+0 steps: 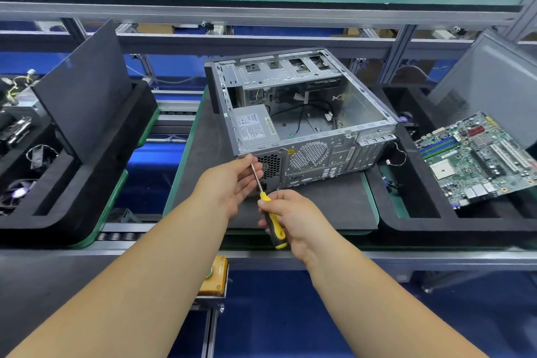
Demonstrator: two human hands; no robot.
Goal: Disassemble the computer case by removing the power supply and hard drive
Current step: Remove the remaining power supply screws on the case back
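Grasping screwdriver [268, 206] in both grips, computer case [302, 116] ahead, motherboard [476, 160] right.

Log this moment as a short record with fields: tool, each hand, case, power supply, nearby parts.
tool: screwdriver, yellow and black handle, tip at the case's rear upper left corner
right hand: grips the handle
left hand: fingers pinch the shaft near the tip
computer case: side open, on a dark mat
power supply: still inside the case
motherboard: out, lying in the right tray
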